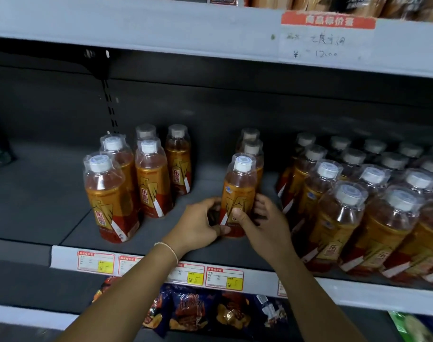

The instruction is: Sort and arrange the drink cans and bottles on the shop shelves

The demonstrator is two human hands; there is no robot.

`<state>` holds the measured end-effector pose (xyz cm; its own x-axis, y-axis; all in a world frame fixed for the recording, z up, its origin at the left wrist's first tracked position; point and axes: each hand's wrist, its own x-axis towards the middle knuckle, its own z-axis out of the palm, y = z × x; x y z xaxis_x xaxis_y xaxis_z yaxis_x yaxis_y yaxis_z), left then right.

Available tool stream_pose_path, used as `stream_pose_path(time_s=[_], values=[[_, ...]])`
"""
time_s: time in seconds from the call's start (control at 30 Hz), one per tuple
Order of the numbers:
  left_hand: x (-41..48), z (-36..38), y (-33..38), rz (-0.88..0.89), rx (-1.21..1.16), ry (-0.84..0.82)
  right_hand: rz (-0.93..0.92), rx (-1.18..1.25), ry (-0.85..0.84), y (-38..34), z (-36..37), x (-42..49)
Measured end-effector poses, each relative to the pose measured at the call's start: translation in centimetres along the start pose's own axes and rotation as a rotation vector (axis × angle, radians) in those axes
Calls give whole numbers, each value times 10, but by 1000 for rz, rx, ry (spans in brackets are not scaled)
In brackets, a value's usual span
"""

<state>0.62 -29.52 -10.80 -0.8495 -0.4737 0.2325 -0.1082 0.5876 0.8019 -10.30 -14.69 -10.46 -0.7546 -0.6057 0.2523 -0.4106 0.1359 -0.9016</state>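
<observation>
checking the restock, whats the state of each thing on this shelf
front bottle: upright, capped, held by both grips
left grip: holds front bottle's left side
right grip: holds its right side
left bottles: five, upright, capped
right bottles: upright, packed in rows
back bottles: two, upright behind front bottle

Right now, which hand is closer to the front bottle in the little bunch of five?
Left. The left hand holds the middle bottle on the side facing that front bottle, apart from it. The right hand holds the middle bottle's other side, farther away.
</observation>
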Motion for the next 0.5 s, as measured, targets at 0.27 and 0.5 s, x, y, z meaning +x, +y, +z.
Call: stream_pose_path(time_s=[0.27,0.5], values=[[11,11,3,72,64,-43,22,52,8,16,-8,-2],[14,19,-3,155,160,-7,6,49,38,30,-5,-3]])
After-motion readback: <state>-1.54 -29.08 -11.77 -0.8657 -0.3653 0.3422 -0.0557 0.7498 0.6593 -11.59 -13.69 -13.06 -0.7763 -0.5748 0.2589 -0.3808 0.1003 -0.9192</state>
